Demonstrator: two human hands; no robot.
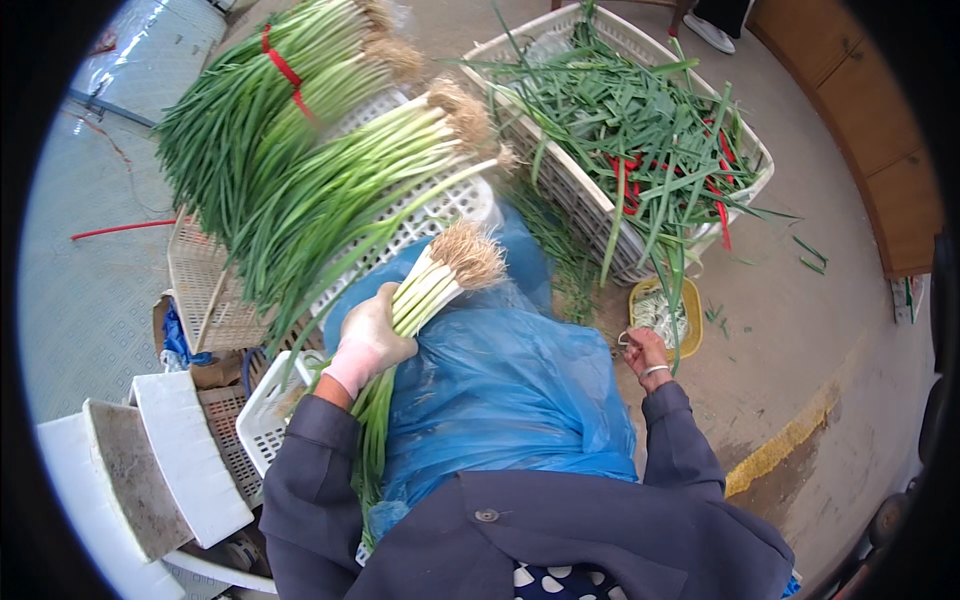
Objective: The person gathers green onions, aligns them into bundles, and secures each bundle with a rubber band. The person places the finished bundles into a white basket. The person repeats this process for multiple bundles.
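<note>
My left hand (373,330), in a pale glove, grips a bunch of green allium stalks (427,292) above my lap. Its bushy brown roots (471,255) point away from me; the long leaves trail down beside my left sleeve. At the near rim of a small yellow basket (694,319), my bare right hand (645,352) has its fingers curled around what looks like a thin pale band (622,339). Inside the basket lies a tangle of similar pale bands (660,315). Blue plastic sheeting (510,375) covers my lap.
Loose stalks (375,165) and bundles tied with red tape (281,67) lie on an upturned white crate (450,202). A large crate (592,199) holds leaf scraps and red ribbons. White foam boxes (187,457) stand at left, wooden cabinets (877,112) at right. A person's shoe (709,34) shows behind.
</note>
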